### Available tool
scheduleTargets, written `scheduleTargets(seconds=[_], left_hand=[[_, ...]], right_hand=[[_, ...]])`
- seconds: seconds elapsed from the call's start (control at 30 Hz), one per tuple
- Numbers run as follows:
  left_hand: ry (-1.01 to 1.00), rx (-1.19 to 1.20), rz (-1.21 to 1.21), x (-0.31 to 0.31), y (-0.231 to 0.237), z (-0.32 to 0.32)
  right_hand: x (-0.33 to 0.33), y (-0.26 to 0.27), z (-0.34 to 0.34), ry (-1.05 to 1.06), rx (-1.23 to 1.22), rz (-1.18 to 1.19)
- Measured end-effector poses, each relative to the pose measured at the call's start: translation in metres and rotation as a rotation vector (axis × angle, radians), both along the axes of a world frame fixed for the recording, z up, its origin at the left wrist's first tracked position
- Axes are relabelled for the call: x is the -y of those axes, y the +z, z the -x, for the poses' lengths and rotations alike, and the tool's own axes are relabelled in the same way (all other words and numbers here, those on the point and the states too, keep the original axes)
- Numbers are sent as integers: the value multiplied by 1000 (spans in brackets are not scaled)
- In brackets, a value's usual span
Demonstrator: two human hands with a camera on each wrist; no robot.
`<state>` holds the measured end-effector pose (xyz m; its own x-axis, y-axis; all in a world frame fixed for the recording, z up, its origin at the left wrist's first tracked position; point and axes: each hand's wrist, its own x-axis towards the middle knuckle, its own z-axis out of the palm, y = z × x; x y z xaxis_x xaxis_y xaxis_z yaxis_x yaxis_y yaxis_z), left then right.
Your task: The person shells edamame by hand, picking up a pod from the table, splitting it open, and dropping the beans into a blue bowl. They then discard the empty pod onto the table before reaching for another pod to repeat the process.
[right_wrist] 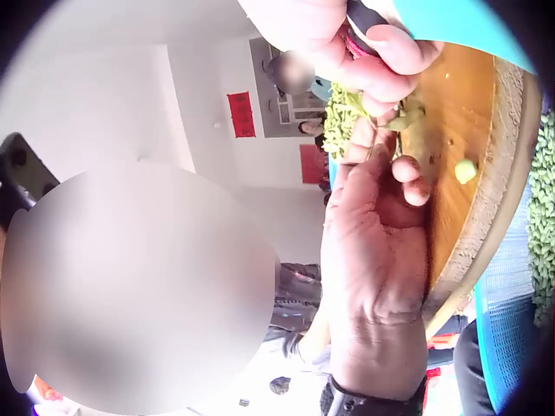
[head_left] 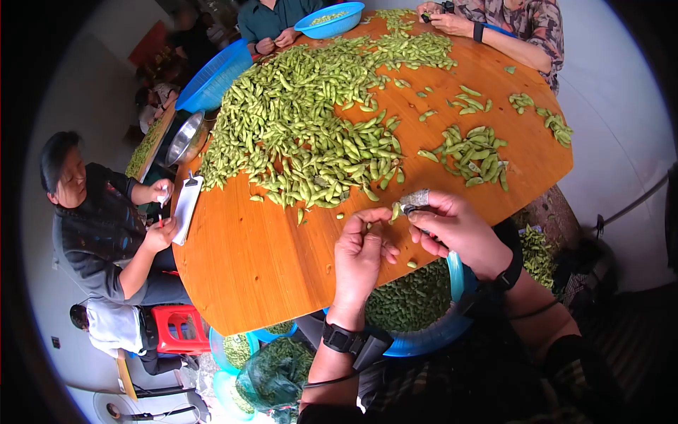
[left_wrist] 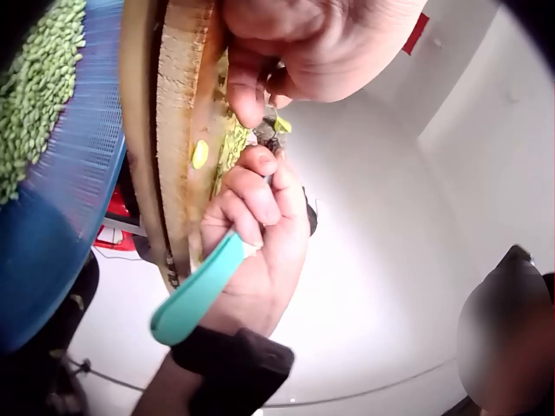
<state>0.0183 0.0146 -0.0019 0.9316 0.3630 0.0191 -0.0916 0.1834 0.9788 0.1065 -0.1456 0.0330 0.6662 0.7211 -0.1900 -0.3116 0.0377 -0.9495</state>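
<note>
My left hand [head_left: 359, 251] is above the table's near edge, fingers curled, with a bit of green between thumb and index finger. Its fingertips are right at a green soybean pod [head_left: 396, 210], which also meets the fingertips of my right hand [head_left: 452, 230]. The right hand's fingers curl round a tool whose teal handle [left_wrist: 198, 290] sticks out below the palm; its working end is hidden. Grey wrapping [head_left: 415, 198] covers one right finger. A loose shelled bean [left_wrist: 200, 154] lies on the wood near the edge, beside both hands.
A large heap of pods [head_left: 304, 134] spreads over the wooden table [head_left: 240, 261], with a smaller pile [head_left: 472, 155] to the right. Below the edge, a blue basket [head_left: 424, 343] holds shelled beans. A person with a clipboard [head_left: 187, 208] sits left; others sit across the table.
</note>
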Motion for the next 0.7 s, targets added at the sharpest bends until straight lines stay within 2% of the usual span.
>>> scheduleTargets(seconds=[0.03, 0.1, 0.17, 0.27, 0.33, 0.37, 0.43, 0.53, 0.7], left_hand=[[1, 0, 0, 0, -2, 0], [-71, -30, -278, 2, -7, -1], [-57, -28, -243, 3, -6, -2], [-68, -146, -258, 1, -5, -3], [-93, -85, -93, 2, -1, -1], [-95, -83, -95, 3, 0, -1], [-67, -7, -61, 4, 2, -1], [-20, 28, -100, 5, -5, -2], [-15, 31, -184, 10, -6, -1]], right_hand=[[1, 1, -1, 1, 0, 0], [4, 4, -4, 6, -9, -32], [5, 4, -5, 6, -2, -26], [5, 9, -3, 20, -11, -65], [5, 8, -4, -15, -25, -117], [4, 8, -3, -18, -23, -119], [2, 9, -3, -36, 82, 45], [0, 0, 1, 102, 153, 113], [-4, -3, 5, 95, 193, 102]])
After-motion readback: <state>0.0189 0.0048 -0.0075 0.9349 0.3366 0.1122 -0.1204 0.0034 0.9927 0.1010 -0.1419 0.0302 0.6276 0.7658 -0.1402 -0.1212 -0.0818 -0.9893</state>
